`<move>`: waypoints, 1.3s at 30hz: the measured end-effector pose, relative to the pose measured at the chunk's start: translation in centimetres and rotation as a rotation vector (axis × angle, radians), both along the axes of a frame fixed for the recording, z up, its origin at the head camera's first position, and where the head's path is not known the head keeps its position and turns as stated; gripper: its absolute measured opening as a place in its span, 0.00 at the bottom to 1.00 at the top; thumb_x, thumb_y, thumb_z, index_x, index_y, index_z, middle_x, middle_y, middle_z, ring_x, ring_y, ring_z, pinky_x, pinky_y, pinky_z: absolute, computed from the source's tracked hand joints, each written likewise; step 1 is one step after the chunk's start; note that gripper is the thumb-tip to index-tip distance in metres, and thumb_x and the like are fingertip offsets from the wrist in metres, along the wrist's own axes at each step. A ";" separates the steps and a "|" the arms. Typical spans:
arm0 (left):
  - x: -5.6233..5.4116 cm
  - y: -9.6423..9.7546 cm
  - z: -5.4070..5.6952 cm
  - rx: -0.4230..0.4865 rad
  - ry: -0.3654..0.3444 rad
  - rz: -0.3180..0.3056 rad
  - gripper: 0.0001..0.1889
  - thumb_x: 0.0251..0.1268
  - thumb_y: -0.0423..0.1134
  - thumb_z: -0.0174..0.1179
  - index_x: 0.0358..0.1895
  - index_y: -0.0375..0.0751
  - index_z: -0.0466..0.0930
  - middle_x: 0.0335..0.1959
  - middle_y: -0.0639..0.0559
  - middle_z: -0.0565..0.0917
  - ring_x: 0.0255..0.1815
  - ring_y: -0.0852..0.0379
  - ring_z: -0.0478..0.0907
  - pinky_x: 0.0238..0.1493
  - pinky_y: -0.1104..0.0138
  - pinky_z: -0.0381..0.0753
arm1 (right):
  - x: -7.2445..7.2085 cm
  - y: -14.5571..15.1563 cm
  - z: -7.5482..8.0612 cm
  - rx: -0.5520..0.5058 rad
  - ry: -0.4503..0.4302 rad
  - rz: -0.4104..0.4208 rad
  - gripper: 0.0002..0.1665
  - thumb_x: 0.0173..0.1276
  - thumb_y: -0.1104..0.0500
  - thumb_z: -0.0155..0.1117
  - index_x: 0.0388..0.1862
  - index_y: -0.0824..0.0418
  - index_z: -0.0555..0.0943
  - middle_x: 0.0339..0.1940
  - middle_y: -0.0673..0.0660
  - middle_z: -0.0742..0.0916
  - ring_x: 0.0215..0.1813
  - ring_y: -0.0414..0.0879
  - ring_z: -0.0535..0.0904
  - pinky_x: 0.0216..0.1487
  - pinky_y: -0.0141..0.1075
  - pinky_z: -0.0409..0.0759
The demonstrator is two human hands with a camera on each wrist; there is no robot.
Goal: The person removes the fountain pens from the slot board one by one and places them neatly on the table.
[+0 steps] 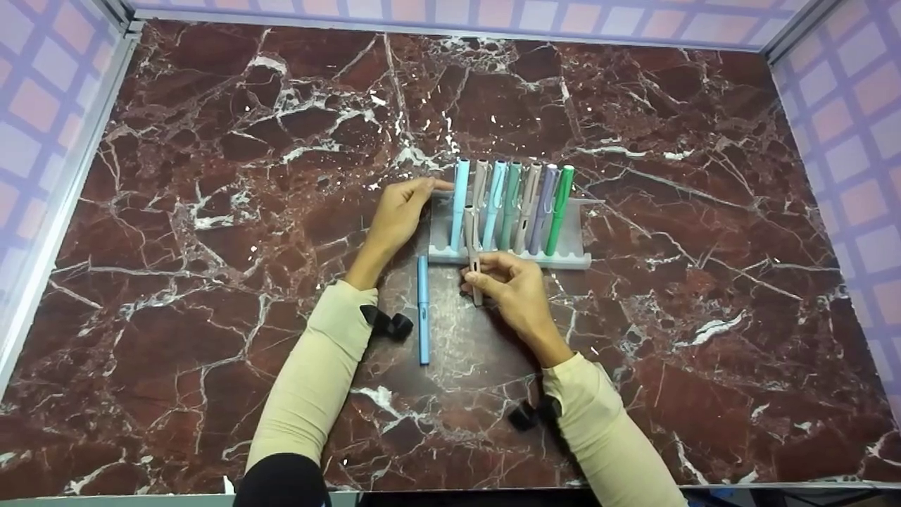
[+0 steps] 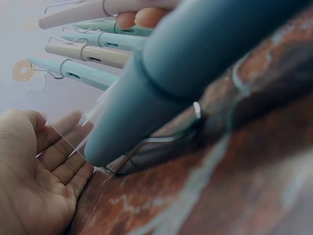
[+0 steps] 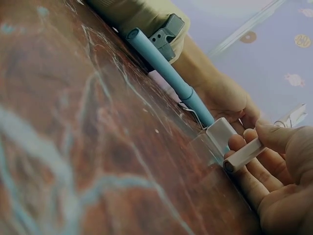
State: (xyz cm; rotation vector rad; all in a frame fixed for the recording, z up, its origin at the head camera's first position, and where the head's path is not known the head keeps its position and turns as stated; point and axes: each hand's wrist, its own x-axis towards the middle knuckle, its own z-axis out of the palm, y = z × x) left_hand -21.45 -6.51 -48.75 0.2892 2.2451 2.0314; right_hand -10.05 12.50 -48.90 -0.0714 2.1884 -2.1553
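My right hand [image 1: 519, 292] pinches a taupe capped pen [image 1: 471, 229] between thumb and fingers, tilted over the front ledge of a clear pen rack [image 1: 578, 263]. In the right wrist view the barrel end of that taupe pen [image 3: 243, 155] sticks out past the fingertips. My left hand [image 1: 398, 215] is at the rack's left side, its index finger reaching to the clear panel. Through that panel, the left wrist view shows fingers [image 2: 63, 169] loosely bent behind it. A blue capped pen [image 1: 423, 310] lies on the table, left of the rack's front.
Several pens lean side by side in the rack, from a light blue pen [image 1: 460, 204] at the left to a green pen [image 1: 559, 211] at the right. Slots show right of the green one. Patterned walls [image 1: 450, 10] border the marbled table [image 1: 211, 282].
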 end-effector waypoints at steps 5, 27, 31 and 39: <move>0.0 0.2 0.0 0.022 0.010 -0.009 0.17 0.81 0.38 0.47 0.50 0.32 0.84 0.49 0.37 0.87 0.50 0.45 0.84 0.59 0.63 0.82 | 0.3 0.0 0.0 0.012 0.007 -0.005 0.11 0.61 0.75 0.69 0.44 0.76 0.83 0.33 0.66 0.90 0.30 0.47 0.88 0.35 0.41 0.89; 0.0 0.1 -0.2 0.040 -0.013 0.001 0.17 0.81 0.37 0.46 0.50 0.31 0.84 0.49 0.38 0.87 0.49 0.46 0.84 0.57 0.64 0.83 | 3.6 -0.5 0.2 0.008 -0.071 0.049 0.14 0.59 0.76 0.69 0.46 0.76 0.82 0.38 0.69 0.89 0.35 0.52 0.90 0.39 0.41 0.89; 0.1 0.1 -0.2 0.035 -0.007 0.004 0.16 0.81 0.37 0.47 0.50 0.32 0.84 0.49 0.39 0.87 0.49 0.47 0.85 0.56 0.64 0.83 | 4.5 -0.5 0.3 0.012 -0.094 0.043 0.14 0.60 0.75 0.69 0.46 0.76 0.81 0.38 0.69 0.89 0.36 0.53 0.90 0.39 0.41 0.89; 0.0 0.1 -0.1 0.035 0.039 -0.004 0.17 0.81 0.36 0.47 0.50 0.30 0.84 0.49 0.37 0.87 0.49 0.44 0.85 0.59 0.63 0.81 | 6.0 -0.5 0.6 -0.001 -0.142 0.050 0.14 0.60 0.75 0.69 0.45 0.77 0.81 0.38 0.70 0.88 0.37 0.54 0.90 0.40 0.41 0.89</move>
